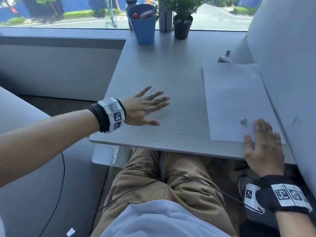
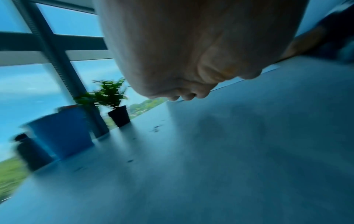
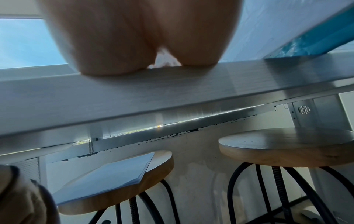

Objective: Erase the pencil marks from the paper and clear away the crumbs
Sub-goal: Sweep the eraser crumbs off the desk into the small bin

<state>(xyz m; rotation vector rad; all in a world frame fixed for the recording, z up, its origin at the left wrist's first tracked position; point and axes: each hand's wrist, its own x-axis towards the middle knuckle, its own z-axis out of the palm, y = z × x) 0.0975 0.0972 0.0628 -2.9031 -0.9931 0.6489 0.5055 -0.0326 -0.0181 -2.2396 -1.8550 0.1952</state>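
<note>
A white sheet of paper (image 1: pixel 234 100) lies on the right of the grey table (image 1: pixel 179 127). A small grey eraser lump (image 1: pixel 243 120) sits on the paper near its front edge. My right hand (image 1: pixel 256 134) lies flat with straight fingers on the paper's near corner and the table edge, just right of the eraser. Dark crumbs (image 1: pixel 153 90) are scattered on the table left of the paper, with a few more further back (image 1: pixel 131 76). My left hand (image 1: pixel 150 108) is spread flat, fingers straight, just in front of the crumbs; contact with the table is unclear. The left wrist view is blurred; crumbs (image 2: pixel 157 128) show ahead of the palm.
A blue bucket (image 1: pixel 142 23), a dark bottle and a potted plant (image 1: pixel 182 27) stand at the back by the window. Two small objects (image 1: pixel 224 59) lie beyond the paper. A white curved panel (image 1: pixel 282 65) rises at the right. Under the table are two stools (image 3: pixel 287 144), one bearing a paper stack (image 3: pixel 107 177).
</note>
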